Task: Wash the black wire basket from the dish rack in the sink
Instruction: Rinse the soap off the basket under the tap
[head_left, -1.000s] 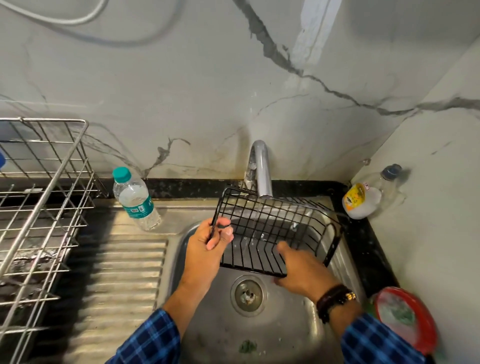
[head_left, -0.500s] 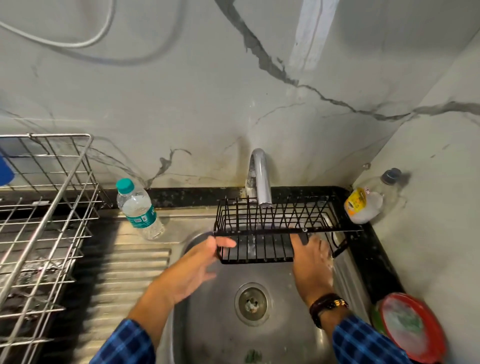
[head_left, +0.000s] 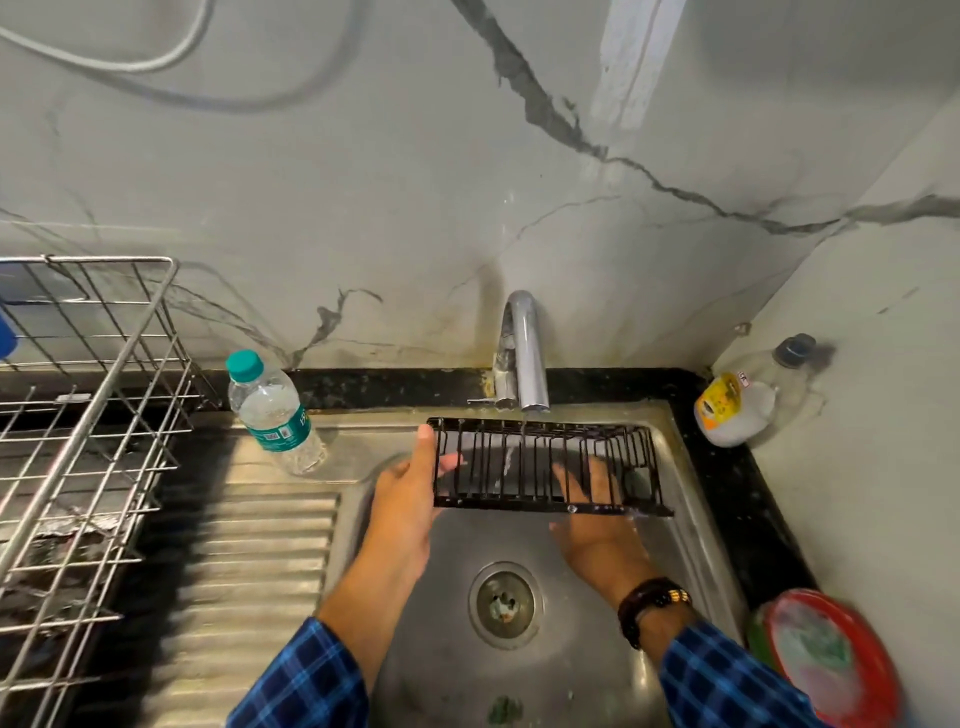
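Left hand (head_left: 405, 504) grips black wire basket (head_left: 545, 465) end; right hand (head_left: 597, 535) flat beneath it (blurred), under tap (head_left: 525, 353), over sink (head_left: 571, 675).

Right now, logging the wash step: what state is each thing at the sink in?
Curved steel tap: running, thin stream.
Black wire basket: held tilted under the tap.
Clear plastic bottle, teal cap: capped, standing.
Round sink drain: unplugged.
Left hand: grips the basket's left end.
Right hand: open, fingers behind the wires.
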